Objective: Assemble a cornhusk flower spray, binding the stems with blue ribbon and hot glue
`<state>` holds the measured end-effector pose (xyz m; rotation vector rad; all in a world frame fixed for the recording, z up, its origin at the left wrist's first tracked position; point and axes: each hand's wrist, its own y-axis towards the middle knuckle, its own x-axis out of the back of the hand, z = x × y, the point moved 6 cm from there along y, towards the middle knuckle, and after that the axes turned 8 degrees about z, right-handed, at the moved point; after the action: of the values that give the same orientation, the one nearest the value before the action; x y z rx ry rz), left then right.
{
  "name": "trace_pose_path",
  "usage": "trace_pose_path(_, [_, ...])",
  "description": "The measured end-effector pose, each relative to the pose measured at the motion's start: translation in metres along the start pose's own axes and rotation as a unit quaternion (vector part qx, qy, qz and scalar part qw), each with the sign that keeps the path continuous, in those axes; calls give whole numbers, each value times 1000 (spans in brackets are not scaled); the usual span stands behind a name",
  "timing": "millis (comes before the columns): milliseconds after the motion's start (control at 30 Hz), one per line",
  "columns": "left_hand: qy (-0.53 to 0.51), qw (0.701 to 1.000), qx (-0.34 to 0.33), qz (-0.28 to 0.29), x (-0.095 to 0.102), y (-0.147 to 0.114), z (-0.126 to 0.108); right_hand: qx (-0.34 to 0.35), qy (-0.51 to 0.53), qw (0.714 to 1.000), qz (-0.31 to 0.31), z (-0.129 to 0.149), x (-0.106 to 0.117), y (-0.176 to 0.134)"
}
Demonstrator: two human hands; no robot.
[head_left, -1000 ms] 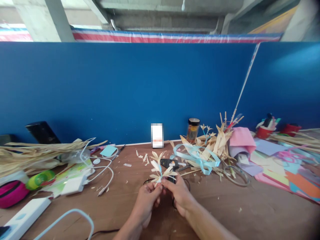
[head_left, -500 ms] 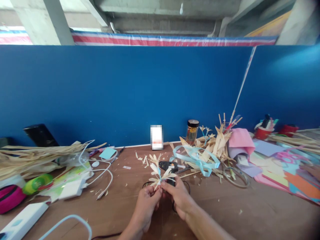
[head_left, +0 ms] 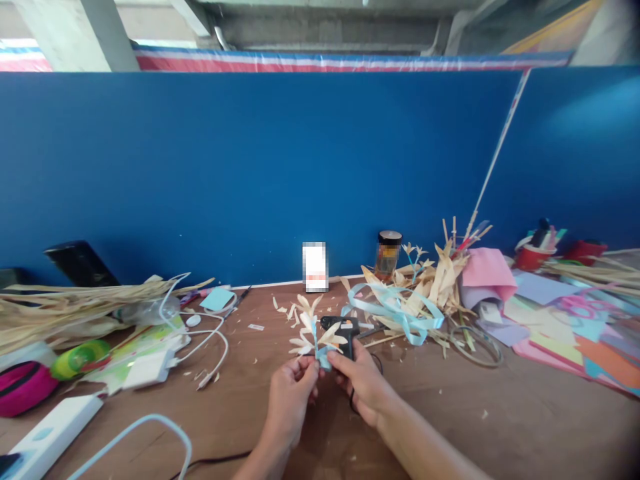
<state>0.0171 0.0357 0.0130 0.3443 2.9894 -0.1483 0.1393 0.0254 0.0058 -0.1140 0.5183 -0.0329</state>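
Note:
Between both hands stands a small flower [head_left: 306,321] with pale, dried-husk petals and a light blue stem. My left hand [head_left: 294,393] is closed, pinching the stem just under the lowest petals. A short light blue ribbon [head_left: 326,357] comes off the stem there, and my right hand [head_left: 364,387] pinches it between thumb and fingers. Right behind the flower lies a black glue gun [head_left: 348,333], partly covered by the petals and my right hand. Its dark cord runs beneath my right hand.
To the right are a loose light blue ribbon loop [head_left: 423,323], dried husks [head_left: 447,280], a lidded jar [head_left: 389,257] and coloured paper [head_left: 605,353]. On the left lie straw strips [head_left: 100,303], white cables [head_left: 225,350] and a power strip [head_left: 55,433]. A blue partition [head_left: 250,167] rises behind.
The flower has turned more upright, and its blue stem shows more. A light blue ribbon end has come into sight between my hands. My right hand has shifted slightly right.

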Motion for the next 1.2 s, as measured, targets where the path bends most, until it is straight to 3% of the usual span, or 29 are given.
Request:
trace_pose_path(233, [45, 999, -14, -12, -2, 0, 0, -15, 75, 997, 20, 5, -8, -2])
trace_pose_path(533, [12, 1000, -14, -11, -2, 1, -2, 15, -54, 998, -18, 5, 0, 0])
trace_pose_path(900, [58, 998, -23, 10, -8, -2, -8, 9, 3, 1000, -27, 3, -2, 2])
trace_pose_path(1033, [98, 994, -50, 16, -10, -3, -10, 24, 18, 999, -15, -2, -3, 3])
trace_pose_path(1200, [148, 985, -80, 26, -9, -4, -13, 30, 8, 999, -44, -2, -2, 1])
